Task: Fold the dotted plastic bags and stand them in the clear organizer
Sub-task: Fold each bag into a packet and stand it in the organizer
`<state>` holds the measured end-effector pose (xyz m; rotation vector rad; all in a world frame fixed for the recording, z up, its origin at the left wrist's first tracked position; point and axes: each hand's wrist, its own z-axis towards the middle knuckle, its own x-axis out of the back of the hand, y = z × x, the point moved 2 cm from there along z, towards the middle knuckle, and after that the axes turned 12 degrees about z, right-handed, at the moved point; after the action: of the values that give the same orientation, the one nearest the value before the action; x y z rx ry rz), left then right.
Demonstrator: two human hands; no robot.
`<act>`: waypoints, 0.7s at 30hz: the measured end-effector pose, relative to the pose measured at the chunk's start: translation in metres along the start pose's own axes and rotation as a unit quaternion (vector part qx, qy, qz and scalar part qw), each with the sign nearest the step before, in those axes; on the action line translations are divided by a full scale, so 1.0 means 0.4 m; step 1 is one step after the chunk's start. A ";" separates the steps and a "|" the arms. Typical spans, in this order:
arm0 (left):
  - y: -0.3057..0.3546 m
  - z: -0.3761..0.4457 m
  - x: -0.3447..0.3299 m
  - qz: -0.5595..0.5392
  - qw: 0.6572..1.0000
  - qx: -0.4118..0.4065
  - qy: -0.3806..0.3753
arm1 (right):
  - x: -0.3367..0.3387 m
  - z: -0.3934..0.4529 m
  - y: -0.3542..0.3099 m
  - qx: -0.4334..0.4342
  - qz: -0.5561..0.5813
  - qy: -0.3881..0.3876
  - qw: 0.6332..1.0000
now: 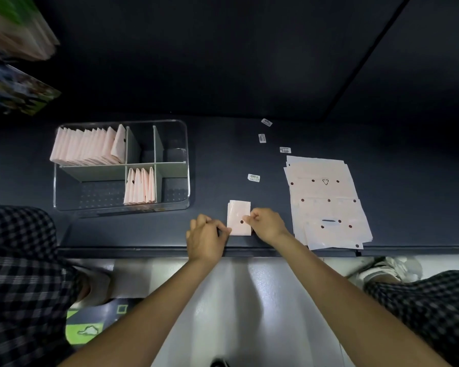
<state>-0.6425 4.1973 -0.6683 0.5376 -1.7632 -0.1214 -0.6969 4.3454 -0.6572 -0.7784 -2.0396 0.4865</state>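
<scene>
a: where is the bag being worked on?

b: a folded pink bag [238, 217] lies flat on the dark bench [223, 160], close to its near edge, with one dark dot showing on its face.

a: and the hands?

b: the left hand [206, 238] has its fingers curled, pinching the bag's lower left corner. the right hand [266, 223] pinches the bag's right edge, fingertips next to the dot.

a: what about the organizer?

b: the clear organizer [187, 181] sits on the bench to the left of the bag, apart from it. grey dividers split it into compartments. the far left compartment holds a long row of folded bags [86, 148] standing on edge, leaning. the near middle compartment holds a few standing bags [141, 186]. the others look bare, though the clear walls make it hard to be sure.

a: anything to the right?

b: a stack of flat bags [326, 202], unfolded and fanned out, dark dots on them, one corner just over the bench's near edge. four small white labels [253, 177] lie scattered between stack and organizer.
</scene>
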 end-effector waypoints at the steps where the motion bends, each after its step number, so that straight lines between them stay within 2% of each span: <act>1: 0.005 -0.010 0.004 0.025 0.999 -0.014 0.024 | -0.002 -0.001 -0.002 -0.006 -0.011 0.006 1.000; 3: 0.018 -0.034 0.005 0.070 0.990 -0.101 0.070 | -0.003 -0.002 -0.006 -0.012 -0.027 0.017 0.999; 5: 0.030 -0.060 -0.011 0.126 0.964 -0.228 0.050 | -0.002 -0.002 -0.006 -0.017 -0.030 0.015 0.999; 7: 0.034 -0.084 -0.036 0.215 0.930 -0.299 0.013 | 0.000 0.000 -0.006 -0.021 -0.032 0.007 0.999; 9: 0.023 -0.097 -0.053 0.264 0.916 -0.303 -0.014 | 0.001 0.004 -0.005 -0.025 -0.031 0.005 0.999; 14: 0.004 -0.102 -0.056 0.274 0.912 -0.299 -0.061 | -0.005 0.003 -0.009 -0.034 -0.030 0.009 0.999; 15: 0.002 -0.101 -0.055 0.279 0.910 -0.300 -0.067 | -0.005 -0.002 -0.011 -0.028 -0.031 0.034 0.999; 17: 0.001 -0.101 -0.055 0.282 0.907 -0.303 -0.077 | 0.006 -0.014 -0.019 0.024 -0.009 0.132 0.991; 18: 0.002 -0.100 -0.056 0.281 0.906 -0.306 -0.079 | 0.011 -0.020 -0.025 0.062 0.034 0.167 0.983; 19: 0.001 -0.100 -0.057 0.277 0.907 -0.307 -0.079 | 0.012 -0.022 -0.030 0.093 0.106 0.165 0.976; 21: 0.001 -0.100 -0.057 0.267 0.909 -0.309 -0.079 | -0.012 -0.022 -0.050 0.101 0.283 0.051 0.952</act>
<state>-0.6009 4.2152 -0.6778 -0.4280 -1.8414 -0.3286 -0.6943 4.3280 -0.6434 -1.2349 -1.6201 0.9398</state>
